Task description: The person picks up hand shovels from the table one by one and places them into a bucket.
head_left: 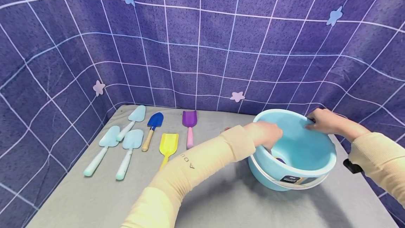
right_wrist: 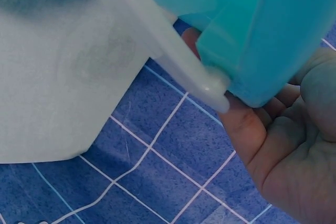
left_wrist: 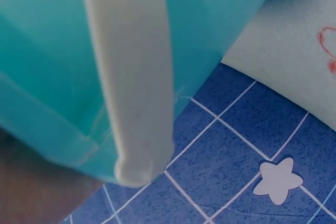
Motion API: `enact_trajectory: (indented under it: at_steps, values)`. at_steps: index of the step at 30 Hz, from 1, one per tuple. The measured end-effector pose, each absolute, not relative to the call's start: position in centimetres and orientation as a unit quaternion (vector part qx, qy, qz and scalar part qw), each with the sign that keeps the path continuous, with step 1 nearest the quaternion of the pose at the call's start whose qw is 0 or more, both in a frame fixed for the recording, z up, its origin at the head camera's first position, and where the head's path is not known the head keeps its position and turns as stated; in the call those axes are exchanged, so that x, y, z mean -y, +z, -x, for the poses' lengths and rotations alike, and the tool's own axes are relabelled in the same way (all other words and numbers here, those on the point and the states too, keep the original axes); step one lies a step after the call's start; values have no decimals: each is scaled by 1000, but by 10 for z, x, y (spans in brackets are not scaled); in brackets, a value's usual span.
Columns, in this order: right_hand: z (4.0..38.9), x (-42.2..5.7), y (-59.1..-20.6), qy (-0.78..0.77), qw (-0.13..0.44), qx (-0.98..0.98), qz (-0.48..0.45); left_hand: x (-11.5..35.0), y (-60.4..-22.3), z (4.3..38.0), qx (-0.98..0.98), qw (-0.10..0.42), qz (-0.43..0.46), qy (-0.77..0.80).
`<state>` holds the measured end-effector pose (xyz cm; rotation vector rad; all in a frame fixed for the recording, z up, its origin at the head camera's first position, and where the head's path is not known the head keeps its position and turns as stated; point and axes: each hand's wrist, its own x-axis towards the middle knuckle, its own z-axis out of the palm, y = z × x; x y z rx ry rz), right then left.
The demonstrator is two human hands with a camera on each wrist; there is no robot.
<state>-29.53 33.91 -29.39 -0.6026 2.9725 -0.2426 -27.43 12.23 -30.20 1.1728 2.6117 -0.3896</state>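
A light blue bucket (head_left: pixel 303 150) with a white handle (head_left: pixel 269 177) and a dark label on its front stands tilted at the table's right side, its mouth towards me. My left hand (head_left: pixel 265 133) grips the left rim. On the far right rim, my right hand (head_left: pixel 322 120) holds the wall between thumb and fingers. In the right wrist view the fingers of the right hand (right_wrist: pixel 283 145) curl round the bucket's edge beside the handle (right_wrist: pixel 173 45). The left wrist view shows the handle (left_wrist: pixel 131 77) against the bucket wall; most of the left hand is hidden there.
Several toy shovels lie at the left: pale blue ones (head_left: pixel 128 150), a blue one with a wooden handle (head_left: pixel 155 119), a yellow one (head_left: pixel 169 143) and a purple one with a pink handle (head_left: pixel 190 119). A purple star-patterned cloth (head_left: pixel 190 45) hangs behind the grey table (head_left: pixel 215 200).
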Motion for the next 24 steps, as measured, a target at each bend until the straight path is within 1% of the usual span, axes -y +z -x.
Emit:
enact_trajectory:
  at_steps: [10,19,24]
  values:
    - [296,-339,-294,-80,57,-976,194,-111,-291,267,-898,116,-412,-105]
    - [296,-340,-294,-74,52,-977,196,-99,-277,255,-889,85,-436,-114]
    - [295,-339,-293,-76,51,-976,195,-86,-272,250,-881,50,-457,-117]
